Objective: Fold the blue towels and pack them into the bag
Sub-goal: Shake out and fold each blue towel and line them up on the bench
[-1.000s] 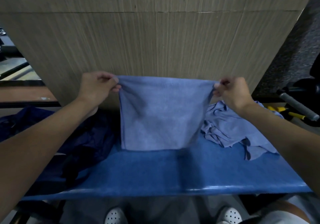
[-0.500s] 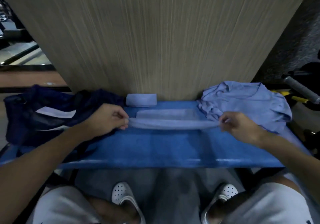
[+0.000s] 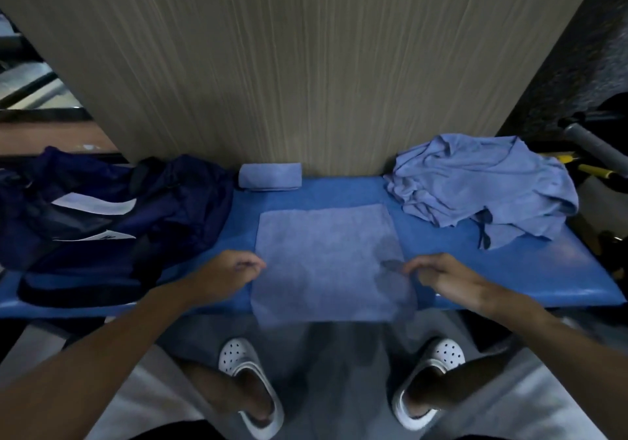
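Soft blue cloth like this flat towel (image 3: 326, 259) is light and floppy. It bends anywhere and will not break. It may slide on the smooth table (image 3: 509, 269), so it is best held by two corners or by both side edges, lifted together so it does not bunch up.

It lies spread out in the middle of the table, a pale blue square with a darker patch near its right side, maybe a shadow. Its near edge hangs over the front, at 6 o'clock. The left hand (image 3: 231, 269) is at its 9 o'clock edge and the right hand (image 3: 441, 274) at its 3 o'clock edge. Both have curled fingers right at the cloth, but it is blurry there, so I cannot tell if they pinch it.

A small folded towel (image 3: 270, 176) rests at 11 o'clock by the wall. A messy pile of towels (image 3: 475, 188) sits at 2 o'clock. The dark blue bag (image 3: 112, 222) lies at 9 o'clock — floppy too, so one hand may need to hold it wide.
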The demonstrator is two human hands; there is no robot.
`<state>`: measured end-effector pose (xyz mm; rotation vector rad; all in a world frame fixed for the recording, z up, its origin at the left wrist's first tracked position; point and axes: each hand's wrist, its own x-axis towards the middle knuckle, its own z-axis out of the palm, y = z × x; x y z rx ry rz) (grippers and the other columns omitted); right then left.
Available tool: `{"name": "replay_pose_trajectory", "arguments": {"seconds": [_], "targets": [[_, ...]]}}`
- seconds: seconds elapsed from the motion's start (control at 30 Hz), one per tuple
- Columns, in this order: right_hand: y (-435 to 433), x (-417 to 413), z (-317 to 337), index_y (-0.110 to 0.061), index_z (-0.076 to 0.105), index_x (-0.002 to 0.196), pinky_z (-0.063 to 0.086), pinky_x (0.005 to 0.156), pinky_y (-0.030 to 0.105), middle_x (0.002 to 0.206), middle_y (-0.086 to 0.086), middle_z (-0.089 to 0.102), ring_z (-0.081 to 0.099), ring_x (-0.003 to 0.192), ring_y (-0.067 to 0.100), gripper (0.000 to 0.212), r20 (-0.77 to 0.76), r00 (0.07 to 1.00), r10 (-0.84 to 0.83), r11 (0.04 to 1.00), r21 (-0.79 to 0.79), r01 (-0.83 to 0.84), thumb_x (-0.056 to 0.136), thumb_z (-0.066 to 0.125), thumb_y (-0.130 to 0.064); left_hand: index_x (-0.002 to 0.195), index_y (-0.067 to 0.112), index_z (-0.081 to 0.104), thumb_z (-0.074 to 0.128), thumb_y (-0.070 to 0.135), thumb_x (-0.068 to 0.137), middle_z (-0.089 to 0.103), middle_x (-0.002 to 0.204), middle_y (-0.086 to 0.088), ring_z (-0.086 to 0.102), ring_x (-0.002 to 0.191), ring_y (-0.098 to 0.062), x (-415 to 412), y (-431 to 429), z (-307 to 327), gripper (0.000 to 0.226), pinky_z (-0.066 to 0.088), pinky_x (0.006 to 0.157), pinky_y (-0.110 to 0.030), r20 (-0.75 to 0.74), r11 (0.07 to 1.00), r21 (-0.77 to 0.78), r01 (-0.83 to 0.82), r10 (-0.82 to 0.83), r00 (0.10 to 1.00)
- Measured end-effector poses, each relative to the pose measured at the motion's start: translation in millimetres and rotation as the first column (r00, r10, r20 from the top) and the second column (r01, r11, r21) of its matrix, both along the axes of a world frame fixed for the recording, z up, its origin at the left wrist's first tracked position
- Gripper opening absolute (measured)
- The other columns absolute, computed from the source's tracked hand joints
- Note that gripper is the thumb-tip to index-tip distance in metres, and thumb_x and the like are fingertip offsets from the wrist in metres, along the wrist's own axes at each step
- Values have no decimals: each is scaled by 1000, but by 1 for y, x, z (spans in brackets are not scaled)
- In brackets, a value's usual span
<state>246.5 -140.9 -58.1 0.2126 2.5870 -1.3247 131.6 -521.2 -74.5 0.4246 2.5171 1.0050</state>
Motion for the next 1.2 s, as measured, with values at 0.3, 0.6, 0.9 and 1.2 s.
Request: {"name": "replay_pose_trajectory", "arguments": {"seconds": [0.3,0.6,0.9,1.2], "targets": [[-2,-59,-44,-34,65,78,52,81,32,87,-4,72,66,85,18,25,-101,995,15,980,199,5,90,62,-12,83,15,70,43,41,81,71,88,3,66,83,-16,-39,25,-27,37,51,82,-31,-219,994,-104,-35,11,976],[3,-132,-70,-6,64,94,46,68,30,82,9,64,58,74,22,7,-412,867,-281,932,99,349,93,59,-12,71,7,49,65,16,86,54,76,-14,48,70,-17,-113,45,-53,24,39,67,-32,-422,964,-12,-267,237,875],[7,-161,-81,-1,43,56,25,48,25,48,4,39,33,47,12,38,-401,871,-284,920,142,365,88,62,-5,81,6,68,73,13,84,58,80,1,50,69,-5,-134,51,-54,9,33,62,-12,-368,957,-108,-267,211,905],[5,-149,-66,-10,67,82,44,67,10,84,9,63,55,73,8,8,-449,792,-414,908,-143,393,90,65,-9,77,16,64,74,17,85,65,76,6,61,70,-2,-118,50,-29,12,42,59,-9,-263,925,153,-349,378,888]]}}
